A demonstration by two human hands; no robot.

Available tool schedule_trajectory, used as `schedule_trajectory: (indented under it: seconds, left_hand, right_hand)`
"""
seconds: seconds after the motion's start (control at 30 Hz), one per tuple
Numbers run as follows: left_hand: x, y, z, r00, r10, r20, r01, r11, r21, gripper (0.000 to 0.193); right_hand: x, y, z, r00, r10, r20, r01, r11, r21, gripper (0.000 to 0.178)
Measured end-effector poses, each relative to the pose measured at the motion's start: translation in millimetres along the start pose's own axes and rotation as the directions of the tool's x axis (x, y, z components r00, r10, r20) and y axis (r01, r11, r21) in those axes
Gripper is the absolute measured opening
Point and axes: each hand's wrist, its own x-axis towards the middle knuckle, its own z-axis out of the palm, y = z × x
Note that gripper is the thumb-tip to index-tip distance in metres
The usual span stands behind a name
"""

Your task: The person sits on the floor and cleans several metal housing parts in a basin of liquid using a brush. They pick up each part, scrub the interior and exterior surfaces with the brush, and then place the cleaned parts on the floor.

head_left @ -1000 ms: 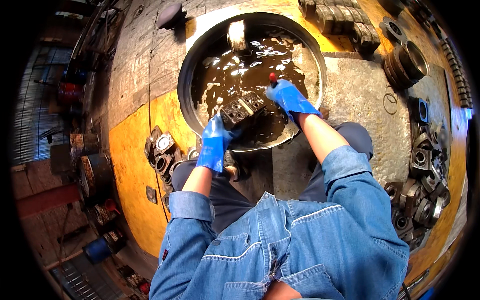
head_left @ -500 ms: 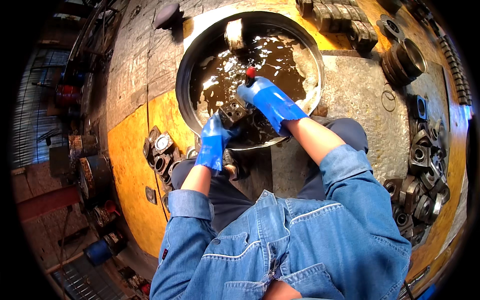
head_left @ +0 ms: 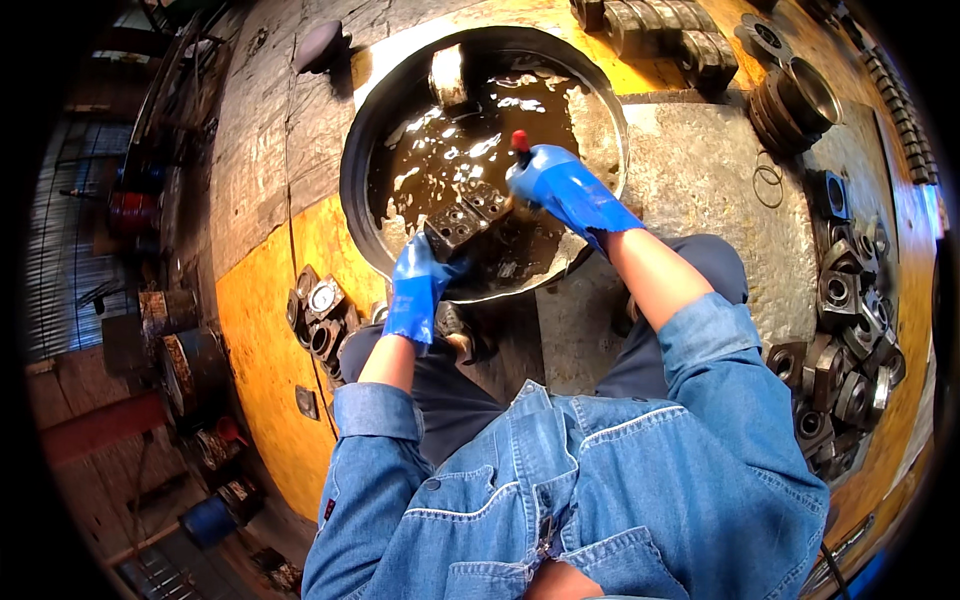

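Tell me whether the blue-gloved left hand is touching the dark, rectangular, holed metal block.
Touching. In the head view, the blue-gloved left hand grips the lower-left end of the dark, rectangular, holed metal block, glove against metal.

No legible text, numbers or signs in view. Small red tag [head_left: 329, 509] on left sleeve [head_left: 372, 465]: too tiny to read.

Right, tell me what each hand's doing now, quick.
Left hand: closed on a dark metal block, over the tub.
Right hand: closed around a red-tipped handle; its working end is unclear.
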Motion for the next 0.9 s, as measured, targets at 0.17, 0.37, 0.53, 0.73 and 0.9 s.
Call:
schedule_trajectory:
  seconds: [0.17,0.37,0.53,0.73,0.9]
  left_hand:
    - [-1,38,-16,0.991,0.132,0.022,-0.131,0.991,-0.038,0.067]
    - [-6,17,-11,0.996,0.089,-0.028,-0.088,0.996,0.011,0.061]
    - [-3,23,-12,0.999,0.051,0.02,-0.052,0.998,0.039,0.061]
    - [-3,22,-12,0.996,0.092,0.003,-0.092,0.995,0.039,0.063]
    - [-7,31,-16,0.997,0.071,0.013,-0.072,0.997,0.022,0.064]
  right_hand:
    - [63,69,20,0.978,0.026,-0.207,-0.072,0.974,-0.217,0.033]
    - [19,40,16,0.905,-0.426,0.025,0.328,0.733,0.595,0.035]
    - [-9,14,-3,0.966,-0.245,0.081,0.223,0.95,0.22,0.036]
    - [5,28,1,0.909,-0.414,0.05,0.309,0.748,0.587,0.027]
    - [-8,18,0,0.927,-0.368,0.071,0.338,0.902,0.271,0.033]
